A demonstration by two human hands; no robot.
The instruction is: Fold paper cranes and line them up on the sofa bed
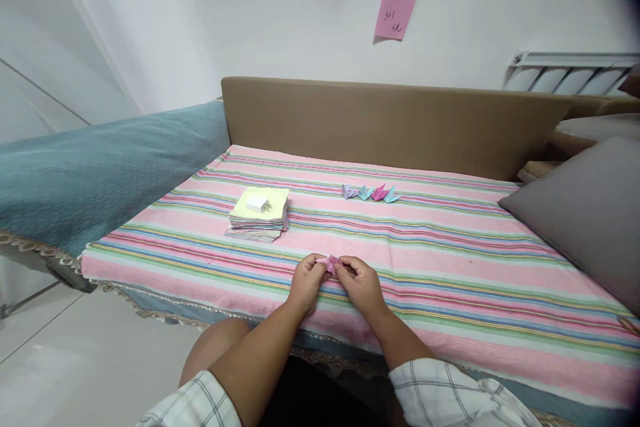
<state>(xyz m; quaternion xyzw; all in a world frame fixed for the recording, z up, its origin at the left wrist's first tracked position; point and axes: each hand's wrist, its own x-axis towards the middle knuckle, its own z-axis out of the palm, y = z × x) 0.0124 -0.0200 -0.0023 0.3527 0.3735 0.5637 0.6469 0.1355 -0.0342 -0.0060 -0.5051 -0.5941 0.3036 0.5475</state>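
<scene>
Left hand [308, 283] and right hand [361, 285] pinch a small folded pink paper [331, 264] between nearly closed fingers, in front and to the right of the paper stack [259, 215] (a white plug [258, 204] on top). Four folded cranes [370, 193] line up behind the stack's right.
</scene>
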